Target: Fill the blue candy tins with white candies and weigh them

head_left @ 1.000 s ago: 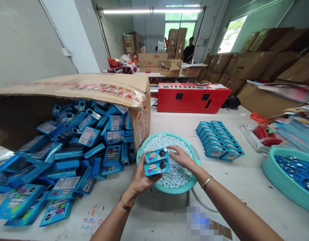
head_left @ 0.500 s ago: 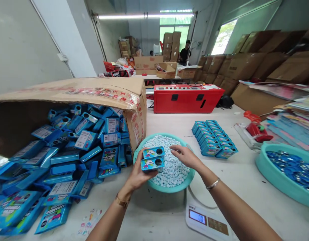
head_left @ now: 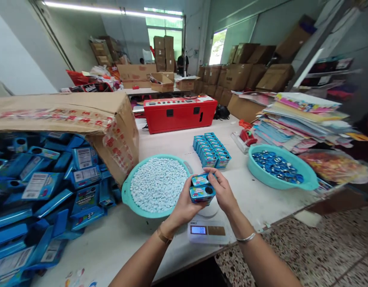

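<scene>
My left hand (head_left: 184, 204) clamps two blue boxes (head_left: 198, 195) near the scale (head_left: 209, 235), openings upward, likely keeping both reachable; my right hand (head_left: 223, 188) meets the farther box's (head_left: 198, 180) end, whether pinching I cannot tell.

Held boxes (head_left: 199, 193) blue with whitish lettering, lower one has a dark round spot. Pellet basin (head_left: 127, 196) turquoise, pellets (head_left: 160, 184) pale blue. Machine (head_left: 181, 119) red, big carton (head_left: 127, 139) brown with red-printed tape (head_left: 116, 139)
</scene>
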